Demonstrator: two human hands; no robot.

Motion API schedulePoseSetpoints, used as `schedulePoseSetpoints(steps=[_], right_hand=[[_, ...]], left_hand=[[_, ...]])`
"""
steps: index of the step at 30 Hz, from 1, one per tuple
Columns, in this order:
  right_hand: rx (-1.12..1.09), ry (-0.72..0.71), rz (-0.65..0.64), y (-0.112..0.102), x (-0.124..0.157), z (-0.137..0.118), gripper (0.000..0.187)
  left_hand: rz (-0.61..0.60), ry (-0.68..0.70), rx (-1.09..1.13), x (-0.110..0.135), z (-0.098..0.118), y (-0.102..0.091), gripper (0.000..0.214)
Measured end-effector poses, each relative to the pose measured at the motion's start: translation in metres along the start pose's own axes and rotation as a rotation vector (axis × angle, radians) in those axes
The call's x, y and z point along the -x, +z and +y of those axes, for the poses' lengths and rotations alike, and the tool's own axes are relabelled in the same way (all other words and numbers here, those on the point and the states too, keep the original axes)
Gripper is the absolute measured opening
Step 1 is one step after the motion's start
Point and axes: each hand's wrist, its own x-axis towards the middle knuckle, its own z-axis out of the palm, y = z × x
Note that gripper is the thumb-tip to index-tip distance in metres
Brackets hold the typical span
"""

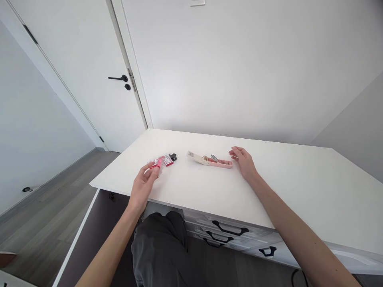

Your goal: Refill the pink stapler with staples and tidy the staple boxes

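My left hand [145, 180] is closed on a small pink item [160, 162] with a clear, see-through part. Its exact kind I cannot make out. It is held just above the table's left side, partly covering a small red-and-white packet [168, 160]. A black clip [172, 156] lies at the packet's far end. In the middle, a long narrow cream-and-pink case [223, 164] lies folded open, its cream half to the left. A small metal piece [214, 158] sticks up from the pink half. My right hand [243, 160] is just right of the case, apart from it, with loosely bent fingers and nothing visible in them.
The white tabletop [299, 179] stands against a wall. Drawers with black handles [230, 229] are under its front edge, and a cabinet door [89, 239] stands open at the left. My legs [161, 247] are beneath the edge. Behind on the left is a white door [89, 71].
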Motion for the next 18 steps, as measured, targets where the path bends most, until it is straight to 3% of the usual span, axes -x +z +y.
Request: schedulePoseSetpoints(steps=[2,4,8,11,13,15,18], right_hand=[[-0.012,0.023,0.035,-0.001,-0.003,0.003,0.043],[-0.01,0.036,0.046,0.0,-0.002,0.003,0.041],[0.102,-0.037,0.069,0.008,0.009,-0.005,0.037],[0.245,-0.22,0.127,0.018,0.024,-0.016,0.031],[0.294,-0.338,0.097,0.025,0.034,-0.024,0.027],[0.273,-0.376,-0.012,0.031,0.043,-0.033,0.025],[0.073,-0.237,-0.347,0.037,0.052,-0.042,0.033]], left_hand=[[0.005,-0.064,0.224,-0.001,0.006,0.005,0.064],[0.009,-0.062,0.248,-0.001,0.008,0.009,0.062],[-0.026,0.052,-0.05,0.002,0.005,0.016,0.059],[-0.108,0.18,-0.305,0.005,-0.004,0.025,0.054],[-0.171,0.227,-0.41,0.007,-0.011,0.032,0.052],[-0.211,0.252,-0.455,0.008,-0.016,0.041,0.052],[-0.239,0.293,-0.473,0.008,-0.019,0.055,0.05]])
